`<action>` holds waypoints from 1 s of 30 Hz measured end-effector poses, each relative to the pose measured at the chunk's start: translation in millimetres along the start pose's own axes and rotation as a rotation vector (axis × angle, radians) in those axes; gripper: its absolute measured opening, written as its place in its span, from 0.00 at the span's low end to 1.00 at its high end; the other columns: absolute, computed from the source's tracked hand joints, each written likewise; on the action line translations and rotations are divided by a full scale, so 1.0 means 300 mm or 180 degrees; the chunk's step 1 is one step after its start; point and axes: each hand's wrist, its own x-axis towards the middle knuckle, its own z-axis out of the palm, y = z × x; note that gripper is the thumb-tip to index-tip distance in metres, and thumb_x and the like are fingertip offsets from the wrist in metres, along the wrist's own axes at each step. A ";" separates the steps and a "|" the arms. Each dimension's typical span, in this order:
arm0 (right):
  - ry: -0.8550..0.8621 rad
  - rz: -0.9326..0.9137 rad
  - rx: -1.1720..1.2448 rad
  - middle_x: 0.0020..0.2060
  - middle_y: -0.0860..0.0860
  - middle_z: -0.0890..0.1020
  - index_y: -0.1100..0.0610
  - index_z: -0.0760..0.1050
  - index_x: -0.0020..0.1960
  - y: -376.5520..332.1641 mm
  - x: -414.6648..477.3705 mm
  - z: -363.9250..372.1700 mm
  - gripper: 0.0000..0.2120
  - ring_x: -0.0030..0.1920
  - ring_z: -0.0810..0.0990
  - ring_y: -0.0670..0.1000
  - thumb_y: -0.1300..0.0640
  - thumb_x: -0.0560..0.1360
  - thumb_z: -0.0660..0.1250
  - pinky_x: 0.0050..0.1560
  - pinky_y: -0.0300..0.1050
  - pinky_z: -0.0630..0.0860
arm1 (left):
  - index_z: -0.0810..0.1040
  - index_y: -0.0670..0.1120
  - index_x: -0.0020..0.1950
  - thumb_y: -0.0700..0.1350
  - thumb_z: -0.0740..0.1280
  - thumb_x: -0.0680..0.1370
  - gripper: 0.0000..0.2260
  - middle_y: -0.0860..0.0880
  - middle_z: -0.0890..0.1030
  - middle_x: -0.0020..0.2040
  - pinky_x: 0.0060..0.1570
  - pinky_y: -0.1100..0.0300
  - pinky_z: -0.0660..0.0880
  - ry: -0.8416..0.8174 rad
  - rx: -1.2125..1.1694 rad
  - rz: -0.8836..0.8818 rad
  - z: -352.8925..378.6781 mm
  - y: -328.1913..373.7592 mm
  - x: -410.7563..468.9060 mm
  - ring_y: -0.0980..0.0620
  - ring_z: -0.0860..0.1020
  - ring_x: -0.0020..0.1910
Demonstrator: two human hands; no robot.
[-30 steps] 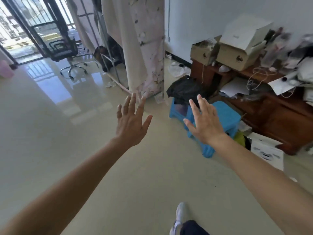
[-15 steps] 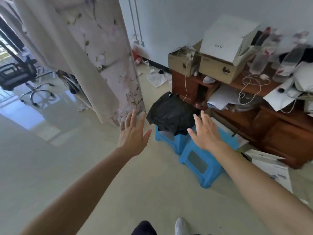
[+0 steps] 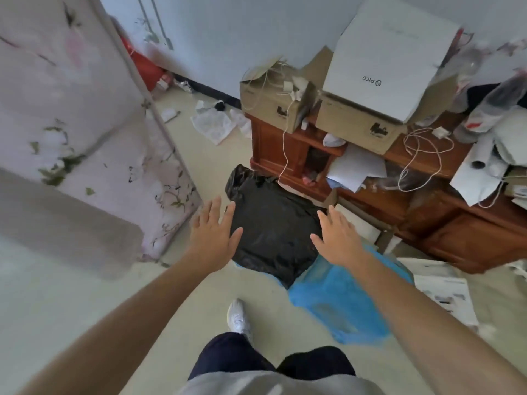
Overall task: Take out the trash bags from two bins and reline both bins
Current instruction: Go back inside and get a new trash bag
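Stool (image 3: 342, 297) (blue, blurred) beneath black bag (image 3: 273, 232); cabinet (image 3: 470, 238) right, curtain (image 3: 85, 124) left.

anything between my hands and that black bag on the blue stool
Nothing visible. The left hand and right hand are open on either side of the black bag, which sits on the blue stool. No object lies in either gap. Whether they touch it cannot be told.
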 end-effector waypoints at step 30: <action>-0.0188 -0.0197 -0.0564 0.48 0.54 0.81 0.55 0.59 0.79 -0.119 0.803 0.872 0.42 0.48 0.79 0.57 0.56 0.70 0.75 0.52 0.53 0.73 | 0.72 0.47 0.68 0.44 0.62 0.79 0.17 0.43 0.82 0.49 0.52 0.47 0.68 -0.0962 0.0405 0.0378 1.050 -0.078 0.785 0.39 0.75 0.52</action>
